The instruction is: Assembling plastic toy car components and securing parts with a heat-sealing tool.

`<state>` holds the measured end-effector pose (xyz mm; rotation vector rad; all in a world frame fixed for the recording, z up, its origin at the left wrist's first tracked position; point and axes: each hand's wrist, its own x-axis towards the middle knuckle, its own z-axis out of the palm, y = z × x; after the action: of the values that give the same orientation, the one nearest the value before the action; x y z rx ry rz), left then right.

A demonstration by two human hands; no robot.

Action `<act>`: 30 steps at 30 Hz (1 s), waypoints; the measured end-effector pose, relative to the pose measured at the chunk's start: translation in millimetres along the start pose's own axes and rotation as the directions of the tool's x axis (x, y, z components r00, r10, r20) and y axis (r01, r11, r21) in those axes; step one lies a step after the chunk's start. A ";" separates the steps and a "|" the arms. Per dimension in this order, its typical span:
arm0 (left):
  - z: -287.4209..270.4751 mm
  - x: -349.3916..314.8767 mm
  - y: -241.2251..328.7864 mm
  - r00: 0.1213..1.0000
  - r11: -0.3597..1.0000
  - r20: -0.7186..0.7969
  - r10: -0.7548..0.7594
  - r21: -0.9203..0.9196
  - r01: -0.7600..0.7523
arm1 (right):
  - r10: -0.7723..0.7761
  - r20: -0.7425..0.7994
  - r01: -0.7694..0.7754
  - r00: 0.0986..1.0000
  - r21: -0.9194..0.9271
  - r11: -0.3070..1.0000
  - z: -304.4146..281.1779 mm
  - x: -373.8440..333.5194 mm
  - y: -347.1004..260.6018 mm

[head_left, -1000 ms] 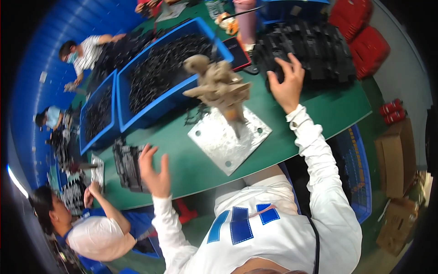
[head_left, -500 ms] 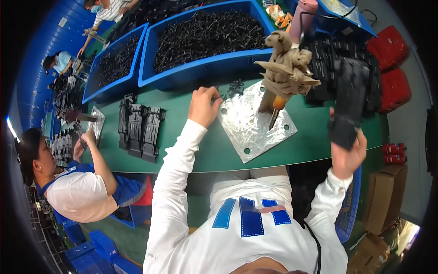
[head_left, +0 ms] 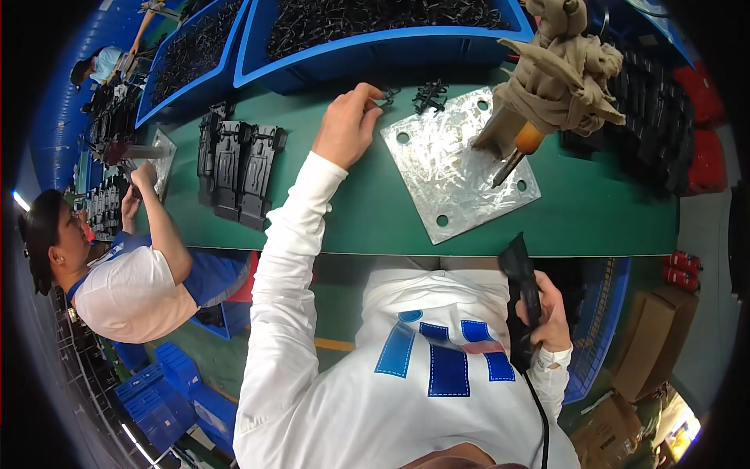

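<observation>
Black plastic part (head_left: 521, 273) between 3 and 4 o'clock of view, tilted, in front of the wearer's white top, upper end overlapping the near edge of the green tabletop (head_left: 363, 213). Right hand (head_left: 551, 316) has its grip clamped on this part. Left hand (head_left: 346, 127) just before 12 o'clock, thumb and index near each other beside a small black clip (head_left: 390, 94); can't tell if that grip pinches it. More small clips (head_left: 430, 96) at about 12:30, by the metal plate (head_left: 437, 176). Cloth-wrapped tool (head_left: 558, 82) toward 2 o'clock, tip over the plate. Three black parts (head_left: 229, 168) side by side near 10 o'clock. Blue bin (head_left: 367, 67) at 12 o'clock, filled with black pieces. Co-worker (head_left: 133, 293) toward 9 o'clock.
</observation>
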<state>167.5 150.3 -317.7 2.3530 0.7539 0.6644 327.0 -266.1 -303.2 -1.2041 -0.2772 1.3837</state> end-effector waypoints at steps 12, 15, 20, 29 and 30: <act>-19.1 -77.1 38.6 0.977 0.977 -0.054 -0.206 0.043 0.209 | 0.147 0.356 -0.081 0.923 -0.194 0.978 45.0 59.5 -8.3; -16.0 -83.0 34.5 0.991 0.982 -0.064 -0.118 0.142 0.126 | 0.109 0.412 0.000 0.905 -0.257 0.967 71.2 78.4 -15.6; -16.2 -84.5 31.3 0.996 0.985 -0.065 -0.062 0.156 0.071 | 0.110 0.440 0.055 0.891 -0.346 0.937 89.8 98.6 -10.9; -63.2 -106.3 50.7 0.890 0.399 0.154 -0.428 -0.852 0.340 | 0.053 0.453 0.114 0.890 -0.335 0.935 133.9 114.7 -45.4; -65.7 -109.6 54.1 0.890 0.384 0.160 -0.427 -0.859 0.338 | 0.030 0.432 0.115 0.901 -0.305 0.945 140.7 114.8 -46.9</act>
<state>68.6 67.6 -266.3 1.1252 0.7144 0.7082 277.1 -90.3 -261.1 -1.1303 -0.8716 1.6008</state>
